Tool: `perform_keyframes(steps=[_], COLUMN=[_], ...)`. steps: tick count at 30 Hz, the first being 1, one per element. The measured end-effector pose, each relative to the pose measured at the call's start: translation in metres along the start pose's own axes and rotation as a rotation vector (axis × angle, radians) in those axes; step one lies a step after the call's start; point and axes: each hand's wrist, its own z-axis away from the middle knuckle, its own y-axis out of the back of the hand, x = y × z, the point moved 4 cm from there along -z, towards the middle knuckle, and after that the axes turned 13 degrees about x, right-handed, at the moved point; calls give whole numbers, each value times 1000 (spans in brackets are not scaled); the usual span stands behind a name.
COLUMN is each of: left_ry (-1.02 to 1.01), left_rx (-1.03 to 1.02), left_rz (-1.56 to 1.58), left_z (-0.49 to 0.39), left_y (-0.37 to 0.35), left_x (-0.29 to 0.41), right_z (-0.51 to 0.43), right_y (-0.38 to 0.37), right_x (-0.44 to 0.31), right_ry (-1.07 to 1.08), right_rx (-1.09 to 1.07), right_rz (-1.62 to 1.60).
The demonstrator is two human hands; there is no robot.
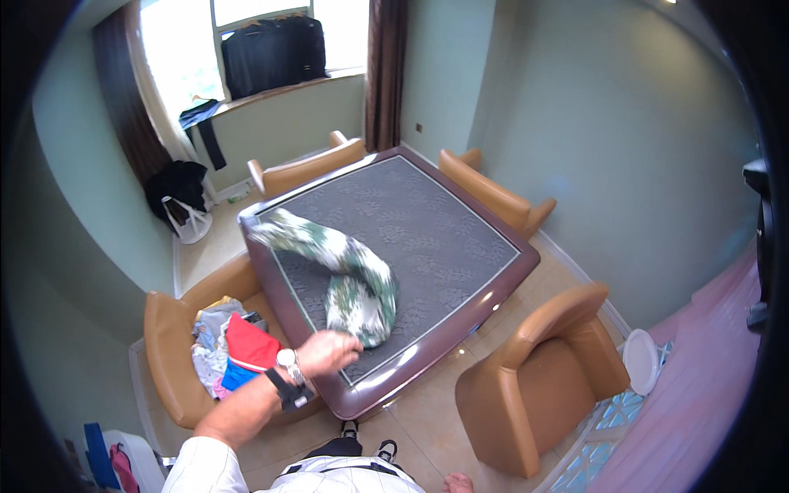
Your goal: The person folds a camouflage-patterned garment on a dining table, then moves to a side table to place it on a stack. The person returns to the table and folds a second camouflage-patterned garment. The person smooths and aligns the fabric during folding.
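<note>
My left hand (333,352), wearing a watch and a black wrist strap, is over the near left corner of a square table (425,246). Its curled fingers meet the near end of a green and white camouflage cloth (363,271), perhaps a garment. That cloth bends in a hook shape across the table's left part, and its far end is blurred by motion. Low in the picture, my right hand (458,482) shows only in part beside my body, away from the table; its grip is not clear.
A tan armchair (169,363) on the left holds a pile of clothes with a red piece (249,342). Another armchair (542,394) stands to the right, two more at the far sides. Dark garments (274,55) hang at the window. A white stool (188,219) bears black cloth.
</note>
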Motion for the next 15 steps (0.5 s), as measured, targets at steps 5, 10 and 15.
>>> perform_keyframes(steps=[5, 10, 15], left_ry=[160, 296, 255], left_rx=[-152, 132, 404], left_rz=[184, 270, 208], left_z=[59, 73, 71], left_y=[-93, -105, -89], left_x=[0, -24, -26], right_z=[91, 89, 124], right_y=[74, 99, 66], right_x=[-182, -367, -581], right_ry=[284, 600, 1122], right_rx=[60, 196, 199], right_rz=[80, 46, -26])
